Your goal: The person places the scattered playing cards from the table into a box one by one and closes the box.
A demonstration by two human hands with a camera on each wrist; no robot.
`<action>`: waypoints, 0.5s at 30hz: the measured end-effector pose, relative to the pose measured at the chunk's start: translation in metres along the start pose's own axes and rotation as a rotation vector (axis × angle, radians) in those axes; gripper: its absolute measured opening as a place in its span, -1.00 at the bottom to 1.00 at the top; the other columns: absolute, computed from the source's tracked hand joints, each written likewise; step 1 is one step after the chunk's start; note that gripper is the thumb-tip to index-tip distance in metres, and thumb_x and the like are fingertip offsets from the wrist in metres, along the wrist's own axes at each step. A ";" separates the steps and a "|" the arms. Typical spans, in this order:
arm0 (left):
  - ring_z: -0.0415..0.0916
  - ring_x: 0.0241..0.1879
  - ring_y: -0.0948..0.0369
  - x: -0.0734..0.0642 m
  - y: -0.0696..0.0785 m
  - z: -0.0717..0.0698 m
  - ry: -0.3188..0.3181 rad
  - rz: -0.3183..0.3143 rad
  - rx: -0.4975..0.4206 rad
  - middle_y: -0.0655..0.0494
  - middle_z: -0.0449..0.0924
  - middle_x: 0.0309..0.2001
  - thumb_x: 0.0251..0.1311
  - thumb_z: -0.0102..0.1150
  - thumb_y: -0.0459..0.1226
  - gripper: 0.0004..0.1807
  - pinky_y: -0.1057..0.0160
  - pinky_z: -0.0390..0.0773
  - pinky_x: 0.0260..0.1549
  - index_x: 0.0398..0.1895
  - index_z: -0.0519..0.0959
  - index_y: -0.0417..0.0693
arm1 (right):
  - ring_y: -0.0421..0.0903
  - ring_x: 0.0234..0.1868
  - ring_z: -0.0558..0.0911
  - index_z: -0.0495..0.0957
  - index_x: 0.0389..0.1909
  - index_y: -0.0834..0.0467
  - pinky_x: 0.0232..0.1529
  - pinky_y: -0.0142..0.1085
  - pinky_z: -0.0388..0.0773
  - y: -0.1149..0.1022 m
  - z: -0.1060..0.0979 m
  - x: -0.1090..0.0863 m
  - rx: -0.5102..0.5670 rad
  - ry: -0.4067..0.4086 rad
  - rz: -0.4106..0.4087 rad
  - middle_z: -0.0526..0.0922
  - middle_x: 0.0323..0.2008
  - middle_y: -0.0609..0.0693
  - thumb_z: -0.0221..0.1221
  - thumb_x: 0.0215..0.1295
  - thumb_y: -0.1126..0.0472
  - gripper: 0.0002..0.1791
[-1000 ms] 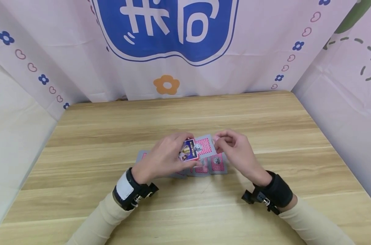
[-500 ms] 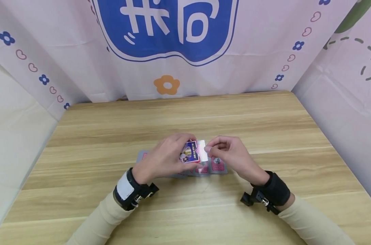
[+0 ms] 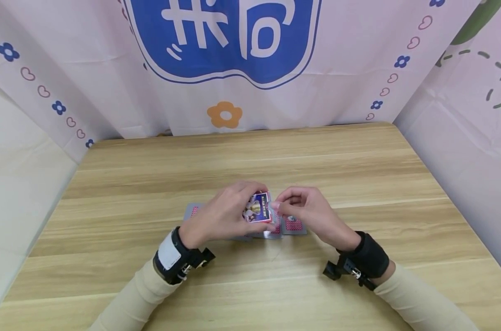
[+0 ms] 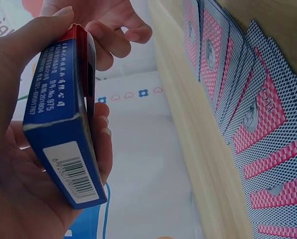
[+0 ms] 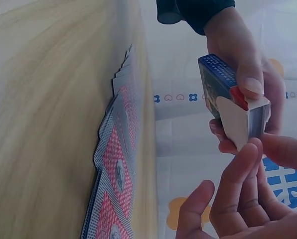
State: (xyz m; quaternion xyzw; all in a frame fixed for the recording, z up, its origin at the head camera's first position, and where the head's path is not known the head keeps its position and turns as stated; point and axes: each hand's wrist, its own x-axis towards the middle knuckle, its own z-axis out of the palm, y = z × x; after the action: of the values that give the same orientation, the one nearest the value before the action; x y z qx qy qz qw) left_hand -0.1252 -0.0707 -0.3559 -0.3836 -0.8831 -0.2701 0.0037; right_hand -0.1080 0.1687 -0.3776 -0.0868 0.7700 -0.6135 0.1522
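Two-handed, working at the mouth of one small card box (image 4: pixel 59 92). With the left hand (image 3: pixel 225 211), gripping the box by its sides, pressing the thumb beside the red edge and wrapping the fingers round the opposite side. With the right hand (image 3: pixel 312 211), bringing thumb and fingertips narrowly together at the mouth, near or against its lower corner, and curling the other fingers. Not revealing anything between those tips; being unable to tell about a pinched card or a pinched edge.

Holding the box tilted above the table (image 3: pixel 159 184), pointing its unsealed end toward the right hand and its closed barcode end toward the left wrist. Displaying a pale flap (image 5: pixel 232 119) folded out at the mouth, plus a grey surface within, possibly card edges, not confirmable.

Below and apart from the box, finding playing cards (image 5: pixel 121 154) lying backs up, overlapping in a row on the wood, partly screened by the left hand in the head view.

Rating progress, by judgement: counting the box as in hand and unsealed; counting the row as outside the box and the flap as untucked, both outstanding. Not establishing any count inside.

Farther out, noting black bands (image 3: pixel 366 257) at both wrists, light sleeves (image 3: pixel 136 299), and a printed cloth (image 3: pixel 275 105) hanging behind the table.
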 end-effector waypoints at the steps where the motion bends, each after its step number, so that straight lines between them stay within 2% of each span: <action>1: 0.59 -0.04 0.24 0.000 0.000 0.000 -0.002 0.005 0.000 0.02 0.67 0.13 0.08 0.55 0.19 -0.18 0.22 0.67 -0.03 0.27 0.53 -0.07 | 0.16 -0.17 0.74 0.69 -0.10 0.21 -0.11 -0.19 0.69 0.000 0.001 0.000 0.000 -0.001 0.001 0.76 -0.29 -0.08 0.35 0.41 0.15 -0.79; 15: 0.63 0.07 0.18 0.000 0.003 0.001 -0.001 0.019 -0.002 -0.02 0.67 0.18 0.08 0.55 0.19 -0.14 0.14 0.68 0.08 0.30 0.54 -0.14 | 0.10 -0.18 0.74 0.68 -0.11 0.20 -0.14 -0.25 0.65 0.003 0.001 0.002 0.011 -0.022 0.031 0.76 -0.33 -0.04 0.37 0.40 0.11 -0.76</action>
State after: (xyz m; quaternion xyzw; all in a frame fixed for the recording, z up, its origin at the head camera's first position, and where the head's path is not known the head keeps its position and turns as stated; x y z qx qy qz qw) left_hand -0.1228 -0.0691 -0.3551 -0.3920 -0.8793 -0.2706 0.0056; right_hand -0.1095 0.1682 -0.3811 -0.0809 0.7660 -0.6145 0.1708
